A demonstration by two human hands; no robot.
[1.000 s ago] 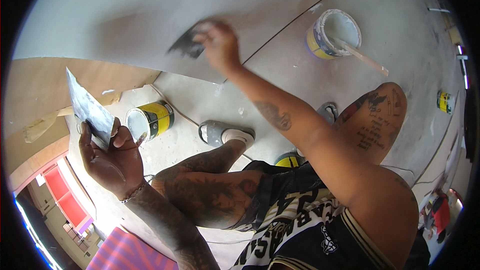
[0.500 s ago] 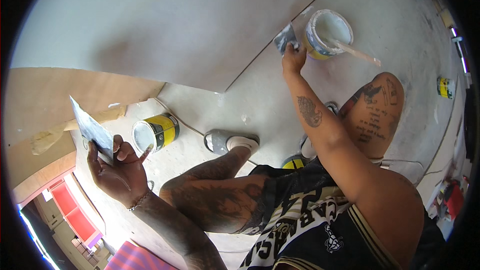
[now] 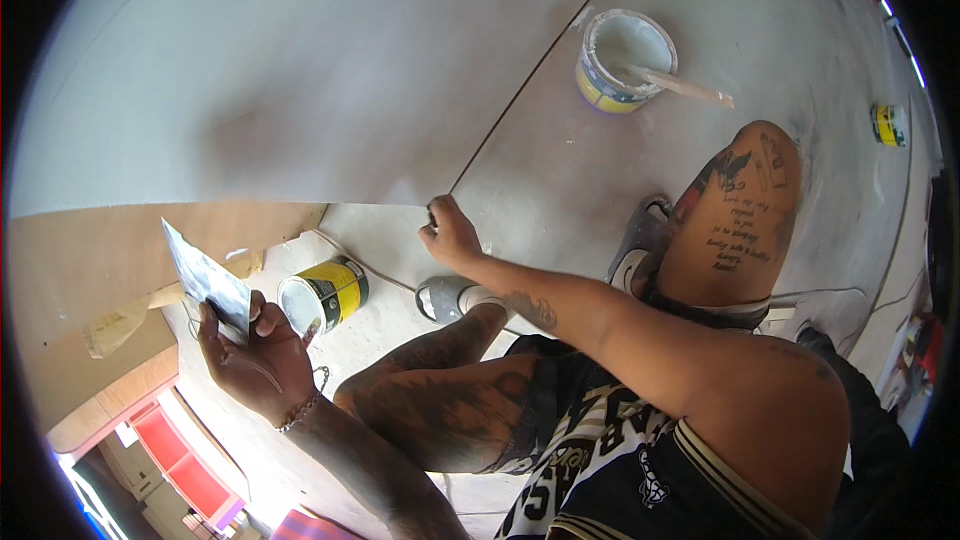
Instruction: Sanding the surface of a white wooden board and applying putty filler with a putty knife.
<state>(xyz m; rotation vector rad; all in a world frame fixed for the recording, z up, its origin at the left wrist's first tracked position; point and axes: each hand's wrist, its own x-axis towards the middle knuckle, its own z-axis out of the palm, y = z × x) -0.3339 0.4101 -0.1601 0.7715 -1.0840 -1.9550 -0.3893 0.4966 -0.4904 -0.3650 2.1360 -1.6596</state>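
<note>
My left hand is raised, its fingers closed on a broad metal putty scraper whose face is smeared with pale filler. My right hand is curled at the lower corner of a large pale panel. The smaller putty scraper seen in it earlier is almost wholly hidden behind its fingers and the panel edge. An open bucket of whitish filler stands beyond the right hand, a wooden stick leaning over its rim. Near my left hand lies a black and yellow tin.
A thin cable runs past the tin to my slippered foot. Brown board lies under the panel at the left. Another small tin stands at the far right. My bent right knee rises beside the bucket.
My right hand has moved from beside the bucket left and nearer, to the panel's corner. The view has shifted a little; my left hand still holds its scraper up.
</note>
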